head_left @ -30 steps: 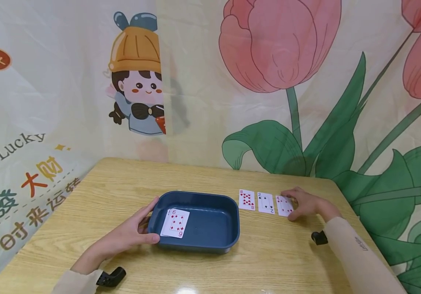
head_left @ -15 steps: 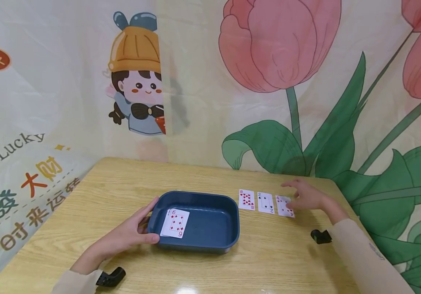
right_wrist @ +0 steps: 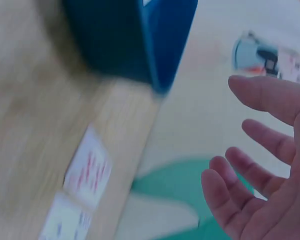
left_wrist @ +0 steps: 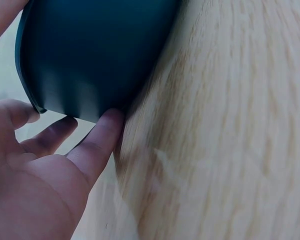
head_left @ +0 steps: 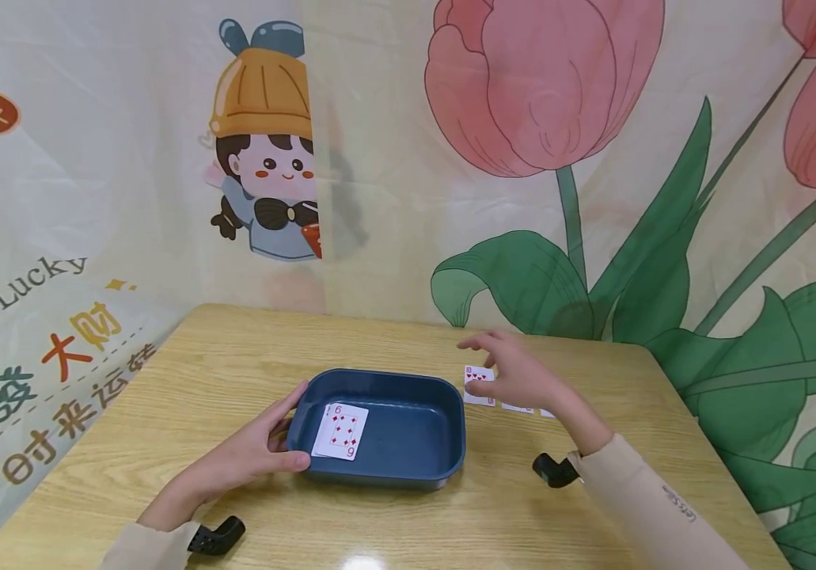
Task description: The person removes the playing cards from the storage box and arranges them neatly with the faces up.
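My left hand [head_left: 258,450] grips the left end of a dark blue rectangular tray [head_left: 411,435], with the thumb at its near corner. In the left wrist view, fingertips [left_wrist: 110,120] touch the tray's outer wall. A six of diamonds [head_left: 343,432] lies face up in the tray, covering most of another card. My right hand [head_left: 521,374] hovers over the card row with fingers spread and nothing held. Under its thumb and index finger shows a ten of hearts [head_left: 477,372]. The two of spades [head_left: 517,408] and the four of diamonds [head_left: 547,413] are mostly hidden behind that hand.
The tray stands on a wood-grain table [head_left: 237,340], left of the card row. A printed cloth with tulips [head_left: 543,87] hangs right behind the table's far edge. Black curved pieces [head_left: 556,470] stick out near both wrists.
My right hand has lifted off the four of diamonds and swung left over the ten of hearts. The left hand, tray and cards have stayed in place.
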Available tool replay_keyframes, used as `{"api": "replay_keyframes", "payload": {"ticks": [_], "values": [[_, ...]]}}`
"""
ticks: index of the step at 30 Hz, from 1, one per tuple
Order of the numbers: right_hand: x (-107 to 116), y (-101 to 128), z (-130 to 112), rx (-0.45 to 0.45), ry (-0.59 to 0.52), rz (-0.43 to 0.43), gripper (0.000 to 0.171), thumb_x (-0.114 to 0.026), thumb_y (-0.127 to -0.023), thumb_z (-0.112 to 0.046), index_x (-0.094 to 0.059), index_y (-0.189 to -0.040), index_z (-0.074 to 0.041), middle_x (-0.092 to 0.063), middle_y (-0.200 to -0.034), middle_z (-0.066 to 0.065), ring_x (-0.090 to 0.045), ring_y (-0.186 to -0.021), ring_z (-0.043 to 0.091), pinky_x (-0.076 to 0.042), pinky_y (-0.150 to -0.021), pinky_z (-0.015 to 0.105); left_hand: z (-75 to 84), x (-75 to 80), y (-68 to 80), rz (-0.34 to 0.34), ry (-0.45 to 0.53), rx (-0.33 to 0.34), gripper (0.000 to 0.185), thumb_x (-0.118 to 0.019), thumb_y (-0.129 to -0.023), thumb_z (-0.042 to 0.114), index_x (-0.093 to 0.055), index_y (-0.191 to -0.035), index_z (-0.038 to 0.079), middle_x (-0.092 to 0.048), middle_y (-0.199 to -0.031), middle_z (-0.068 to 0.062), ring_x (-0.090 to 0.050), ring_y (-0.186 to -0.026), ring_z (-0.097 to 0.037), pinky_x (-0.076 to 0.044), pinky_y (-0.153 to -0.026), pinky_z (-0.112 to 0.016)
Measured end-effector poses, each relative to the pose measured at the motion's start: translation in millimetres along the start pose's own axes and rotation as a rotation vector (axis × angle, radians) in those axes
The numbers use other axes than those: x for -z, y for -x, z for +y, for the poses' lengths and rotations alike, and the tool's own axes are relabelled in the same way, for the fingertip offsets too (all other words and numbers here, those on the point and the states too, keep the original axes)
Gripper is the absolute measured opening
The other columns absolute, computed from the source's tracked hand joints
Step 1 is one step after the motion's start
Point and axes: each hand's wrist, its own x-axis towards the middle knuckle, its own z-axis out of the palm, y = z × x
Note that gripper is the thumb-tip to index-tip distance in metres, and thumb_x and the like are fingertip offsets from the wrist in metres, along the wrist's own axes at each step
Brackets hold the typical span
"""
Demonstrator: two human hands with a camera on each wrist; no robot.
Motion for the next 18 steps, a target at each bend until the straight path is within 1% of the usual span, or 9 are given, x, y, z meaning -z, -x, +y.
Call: {"api": "replay_keyframes", "payload": {"ticks": [4, 9, 12, 15, 18], "values": [[-26.2, -10.1, -27.3, 0.006, -0.033, 0.009, 0.058, -0.084, -0.093, -0.024, -0.062, -0.147, -0.016, -0.056, -0.145, 0.011, -0.063, -0.111, 0.030, -0.056, -0.083, 0.037, 2.4, -0.5, -0.3, -0.007, 0.000, -0.008, 0.110, -0.081, -0.096, 0.012, -0.003, -0.173, 0.025, -0.010, -0.173, -0.027, -0.044, -0.145, -0.045, -0.052, -0.100, -0.022], [-63.7, -23.8, -53.5, 0.024, -0.088, -0.009, 0.057, -0.083, -0.094, -0.026, -0.063, -0.146, -0.014, -0.058, -0.139, 0.012, -0.062, -0.107, 0.028, -0.055, -0.085, 0.036, 1.9, -0.5, -1.2, -0.005, -0.001, -0.022, 0.111, -0.082, -0.095, 0.011, -0.003, -0.173, 0.022, -0.009, -0.173, -0.027, -0.042, -0.145, -0.047, -0.052, -0.101, -0.022], [-85.7, -31.7, -65.3, 0.024, -0.102, -0.036, 0.057, -0.084, -0.094, -0.026, -0.063, -0.146, -0.014, -0.058, -0.137, 0.011, -0.062, -0.105, 0.026, -0.054, -0.088, 0.034, 0.6, -0.7, -1.7, -0.004, -0.015, -0.021, 0.110, -0.081, -0.096, 0.013, -0.003, -0.173, 0.022, -0.010, -0.173, -0.027, -0.041, -0.146, -0.047, -0.051, -0.101, -0.020], [-106.2, -39.9, -73.2, 0.014, -0.095, -0.052, 0.058, -0.085, -0.092, -0.027, -0.064, -0.145, -0.015, -0.059, -0.136, 0.011, -0.062, -0.109, 0.024, -0.054, -0.093, 0.034, -0.1, -0.4, -1.7, -0.004, -0.008, -0.004, 0.108, -0.080, -0.097, 0.012, -0.004, -0.173, 0.025, -0.011, -0.173, -0.026, -0.041, -0.147, -0.046, -0.050, -0.102, -0.020], [-124.7, -46.8, -77.4, -0.006, -0.089, -0.056, 0.060, -0.087, -0.090, -0.028, -0.065, -0.144, -0.014, -0.059, -0.135, 0.011, -0.062, -0.114, 0.023, -0.054, -0.100, 0.036, -1.2, 0.1, -2.0, -0.007, 0.001, -0.002, 0.107, -0.078, -0.098, 0.011, -0.004, -0.173, 0.027, -0.011, -0.174, -0.025, -0.040, -0.148, -0.046, -0.050, -0.103, -0.020]]}}
